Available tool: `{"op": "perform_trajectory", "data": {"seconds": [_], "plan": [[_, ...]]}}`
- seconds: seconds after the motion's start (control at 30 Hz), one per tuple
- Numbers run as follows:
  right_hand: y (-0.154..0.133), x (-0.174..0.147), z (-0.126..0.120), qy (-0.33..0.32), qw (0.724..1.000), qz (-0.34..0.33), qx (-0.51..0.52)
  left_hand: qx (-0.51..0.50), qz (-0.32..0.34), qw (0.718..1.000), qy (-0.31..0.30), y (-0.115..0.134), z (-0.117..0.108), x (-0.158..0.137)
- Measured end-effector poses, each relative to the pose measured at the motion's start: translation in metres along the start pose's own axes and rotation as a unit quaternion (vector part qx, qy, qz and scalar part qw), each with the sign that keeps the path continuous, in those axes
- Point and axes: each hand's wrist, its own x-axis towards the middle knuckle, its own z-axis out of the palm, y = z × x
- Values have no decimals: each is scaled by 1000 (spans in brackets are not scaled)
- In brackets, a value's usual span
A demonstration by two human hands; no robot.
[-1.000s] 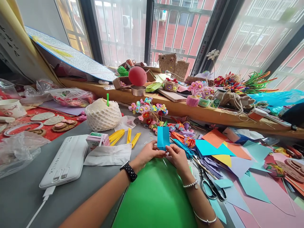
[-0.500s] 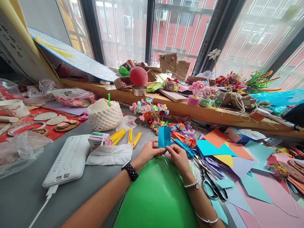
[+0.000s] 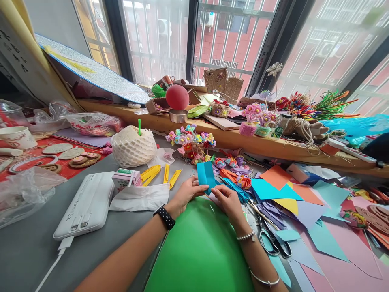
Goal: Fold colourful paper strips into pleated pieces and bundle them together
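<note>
Over the far end of a shiny green sheet (image 3: 200,247), two hands hold a small piece of folded blue paper (image 3: 204,174). The left hand (image 3: 186,195) pinches the bottom of the paper, with its thumb in front. The right hand (image 3: 226,198) grips the low right corner between its thumb and a finger. The blue paper stands up and leans a bit to the left, with a fold line running down it. A black watch band with white dots (image 3: 165,217) is on the left wrist. A bead bracelet (image 3: 245,236) and a silver bangle (image 3: 263,280) are on the right arm.

Just behind the blue paper is a bunch of bright yarn flowers (image 3: 185,140). To the left of the hands, folded yellow paper strips (image 3: 151,175) lie on the gray tabletop (image 3: 27,251). Near them are a crumpled white tissue (image 3: 139,198) and a little pink drink carton (image 3: 120,178). A white power bank (image 3: 86,202) lies farther left, with a white cable (image 3: 50,269) plugged into it. Behind the carton sits a coconut (image 3: 133,148) in a white foam net, with a green straw (image 3: 139,127) poking out of the top.

To the right, a pair of scissors (image 3: 272,239) lies beside many loose sheets of paper. One sheet is orange (image 3: 274,177), one is bright blue (image 3: 272,189), and a big one is pink (image 3: 349,255).

Farther back, a wooden ledge (image 3: 231,140) runs under the windows. On it, a red balloon (image 3: 177,97) sits on a round tin (image 3: 178,117).
</note>
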Motion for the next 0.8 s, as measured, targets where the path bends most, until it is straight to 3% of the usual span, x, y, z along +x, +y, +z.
{"op": "perform_trajectory", "data": {"seconds": [0.33, 0.63, 0.8], "plan": [[-1, -2, 1, -47, 999, -2, -20, -33, 6, 999, 14, -2, 1, 1], [-7, -3, 1, -40, 996, -55, -51, -12, 25, 999, 16, -6, 1, 3], [-5, -3, 3, -34, 997, -39, -63, -11, 22, 999, 32, -4, 2, 1]]}}
